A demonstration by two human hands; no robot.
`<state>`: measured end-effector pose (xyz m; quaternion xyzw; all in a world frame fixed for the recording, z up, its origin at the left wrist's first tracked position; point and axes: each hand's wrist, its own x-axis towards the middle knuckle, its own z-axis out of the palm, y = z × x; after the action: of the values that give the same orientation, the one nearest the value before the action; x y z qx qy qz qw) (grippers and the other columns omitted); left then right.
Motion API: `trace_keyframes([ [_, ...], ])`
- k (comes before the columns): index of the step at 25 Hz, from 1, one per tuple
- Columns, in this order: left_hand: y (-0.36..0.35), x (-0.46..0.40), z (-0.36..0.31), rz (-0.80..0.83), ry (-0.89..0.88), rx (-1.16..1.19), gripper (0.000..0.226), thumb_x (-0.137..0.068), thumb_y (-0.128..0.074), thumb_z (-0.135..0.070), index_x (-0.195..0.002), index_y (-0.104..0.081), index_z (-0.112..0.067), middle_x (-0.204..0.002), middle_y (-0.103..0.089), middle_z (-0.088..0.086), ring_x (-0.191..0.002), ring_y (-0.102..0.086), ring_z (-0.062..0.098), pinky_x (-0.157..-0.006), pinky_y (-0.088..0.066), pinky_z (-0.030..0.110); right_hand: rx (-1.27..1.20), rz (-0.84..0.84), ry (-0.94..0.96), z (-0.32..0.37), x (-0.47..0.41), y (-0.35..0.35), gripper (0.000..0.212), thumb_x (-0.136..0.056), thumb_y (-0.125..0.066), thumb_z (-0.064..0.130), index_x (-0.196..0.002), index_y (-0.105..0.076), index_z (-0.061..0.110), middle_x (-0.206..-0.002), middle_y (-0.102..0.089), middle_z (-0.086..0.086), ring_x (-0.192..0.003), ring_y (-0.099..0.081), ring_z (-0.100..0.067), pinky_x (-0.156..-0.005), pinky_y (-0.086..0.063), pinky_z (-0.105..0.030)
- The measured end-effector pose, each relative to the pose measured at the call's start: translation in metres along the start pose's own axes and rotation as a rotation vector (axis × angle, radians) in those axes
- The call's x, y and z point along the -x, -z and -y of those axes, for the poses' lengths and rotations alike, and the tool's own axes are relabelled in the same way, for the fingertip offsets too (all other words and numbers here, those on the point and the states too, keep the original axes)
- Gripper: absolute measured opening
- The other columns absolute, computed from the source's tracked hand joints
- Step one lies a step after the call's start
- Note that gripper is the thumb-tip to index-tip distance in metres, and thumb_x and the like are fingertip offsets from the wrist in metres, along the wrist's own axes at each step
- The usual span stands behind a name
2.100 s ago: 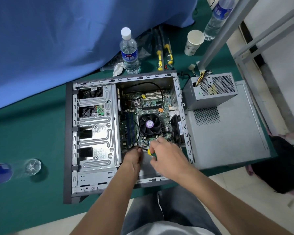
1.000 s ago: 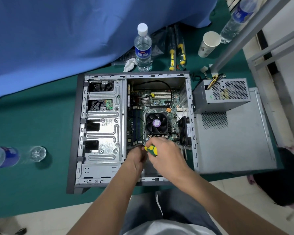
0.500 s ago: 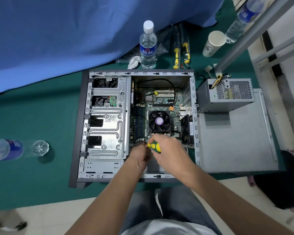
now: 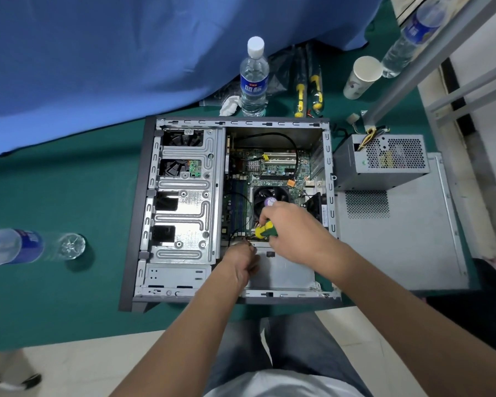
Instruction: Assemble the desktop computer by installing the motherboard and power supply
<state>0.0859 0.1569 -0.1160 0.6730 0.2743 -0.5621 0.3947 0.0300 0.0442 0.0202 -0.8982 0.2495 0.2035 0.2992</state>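
Observation:
The open computer case (image 4: 138, 213) lies on its side on the green table. Inside it the green motherboard (image 4: 272, 170) sits with its black CPU fan (image 4: 265, 196). My right hand (image 4: 295, 233) grips a yellow-and-green screwdriver (image 4: 265, 230), pointed down at the board's near edge. My left hand (image 4: 241, 262) is beside the screwdriver's tip with its fingers curled; what they hold is hidden. The grey power supply (image 4: 384, 161) stands outside the case, on the removed side panel (image 4: 398, 239) to the right.
A water bottle (image 4: 254, 78), a crumpled tissue (image 4: 229, 106), two yellow-handled tools (image 4: 308, 93) and a paper cup (image 4: 361, 77) lie behind the case. Another bottle (image 4: 26, 246) lies at the left. A blue cloth (image 4: 126, 53) covers the back. A metal frame (image 4: 430, 53) rises at the right.
My right hand has lifted with the screwdriver slightly toward the CPU fan. My left hand stays at the board's near edge. The camera has shifted, so the case sits further right in view.

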Motion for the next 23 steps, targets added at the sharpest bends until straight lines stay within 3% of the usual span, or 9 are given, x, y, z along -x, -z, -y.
trace_keyframes([
  [3, 0.002, -0.001, 0.002, 0.023, 0.015, -0.196, 0.033, -0.092, -0.031, 0.013, -0.107, -0.058, 0.002, -0.077, -0.052, 0.011, -0.061, -0.047, 0.019, -0.035, -0.036, 0.018, 0.057, 0.019, 0.016, -0.004, 0.008, -0.007, 0.04, -0.089, -0.06, 0.003, -0.126, -0.06, 0.019, -0.119, -0.055, -0.003, -0.096, -0.059, -0.026, -0.081, -0.047, -0.033],
  [5, 0.002, -0.002, 0.001, 0.049, -0.024, -0.273, 0.04, -0.094, -0.036, 0.009, -0.131, -0.051, 0.006, -0.091, -0.054, 0.015, -0.076, -0.052, 0.024, -0.05, -0.051, 0.026, 0.071, 0.02, 0.022, -0.004, 0.009, -0.007, 0.038, -0.09, -0.06, 0.007, -0.127, -0.061, 0.019, -0.119, -0.057, -0.004, -0.097, -0.061, -0.026, -0.082, -0.046, -0.032],
  [6, 0.002, -0.002, 0.001, 0.056, -0.063, -0.283, 0.04, -0.096, -0.039, 0.002, -0.134, -0.05, 0.004, -0.099, -0.054, 0.013, -0.084, -0.053, 0.024, -0.067, -0.056, 0.032, 0.088, 0.024, 0.031, -0.003, 0.007, -0.006, 0.037, -0.09, -0.06, 0.008, -0.126, -0.061, 0.018, -0.118, -0.058, -0.005, -0.097, -0.061, -0.028, -0.083, -0.049, -0.034],
  [8, 0.003, -0.001, 0.0, 0.045, -0.098, -0.285, 0.038, -0.098, -0.04, -0.001, -0.134, -0.05, 0.003, -0.107, -0.056, 0.015, -0.094, -0.056, 0.026, -0.084, -0.052, 0.039, 0.119, 0.033, 0.048, -0.002, 0.004, -0.004, 0.035, -0.089, -0.06, 0.005, -0.122, -0.063, 0.016, -0.117, -0.059, -0.007, -0.096, -0.062, -0.029, -0.085, -0.052, -0.039],
  [11, 0.005, 0.0, -0.002, 0.002, -0.085, -0.245, 0.038, -0.098, -0.039, 0.006, -0.135, -0.048, -0.001, -0.112, -0.06, 0.021, -0.095, -0.058, 0.029, -0.078, -0.047, 0.039, 0.114, 0.038, 0.04, -0.003, 0.004, -0.004, 0.038, -0.09, -0.059, 0.005, -0.125, -0.062, 0.018, -0.121, -0.059, -0.007, -0.099, -0.062, -0.029, -0.086, -0.052, -0.038],
  [14, 0.004, 0.0, -0.002, 0.016, -0.093, -0.222, 0.043, -0.099, -0.038, 0.007, -0.139, -0.046, -0.006, -0.124, -0.059, 0.021, -0.102, -0.06, 0.03, -0.083, -0.049, 0.04, 0.112, 0.037, 0.016, -0.005, 0.008, -0.005, 0.035, -0.092, -0.059, 0.013, -0.126, -0.062, 0.017, -0.116, -0.059, -0.007, -0.097, -0.063, -0.029, -0.082, -0.052, -0.036],
  [17, 0.004, 0.002, -0.003, 0.006, -0.075, -0.181, 0.043, -0.098, -0.041, 0.007, -0.137, -0.05, -0.009, -0.105, -0.059, 0.014, -0.084, -0.057, 0.026, -0.078, -0.048, 0.037, 0.172, 0.008, 0.041, 0.0, 0.007, -0.004, 0.021, -0.094, -0.055, 0.019, -0.113, -0.062, 0.012, -0.101, -0.061, -0.009, -0.089, -0.064, -0.03, -0.078, -0.054, -0.04],
  [19, 0.003, 0.004, -0.003, 0.012, -0.073, -0.182, 0.041, -0.099, -0.04, 0.006, -0.136, -0.05, -0.008, -0.105, -0.058, 0.013, -0.085, -0.057, 0.026, -0.081, -0.049, 0.038, 0.253, 0.007, 0.07, 0.008, 0.004, -0.002, 0.016, -0.097, -0.051, 0.021, -0.105, -0.058, 0.009, -0.091, -0.059, -0.008, -0.084, -0.063, -0.032, -0.074, -0.054, -0.042],
  [23, 0.002, 0.03, -0.013, -0.003, -0.234, -0.472, 0.033, -0.097, -0.043, 0.0, -0.127, -0.058, 0.0, -0.116, -0.065, 0.018, -0.105, -0.062, 0.032, -0.078, -0.044, 0.032, 0.133, 0.115, 0.116, 0.017, -0.008, 0.011, 0.019, -0.092, -0.054, 0.011, -0.11, -0.046, 0.012, -0.104, -0.04, -0.007, -0.071, -0.055, -0.025, -0.058, -0.046, -0.039],
])
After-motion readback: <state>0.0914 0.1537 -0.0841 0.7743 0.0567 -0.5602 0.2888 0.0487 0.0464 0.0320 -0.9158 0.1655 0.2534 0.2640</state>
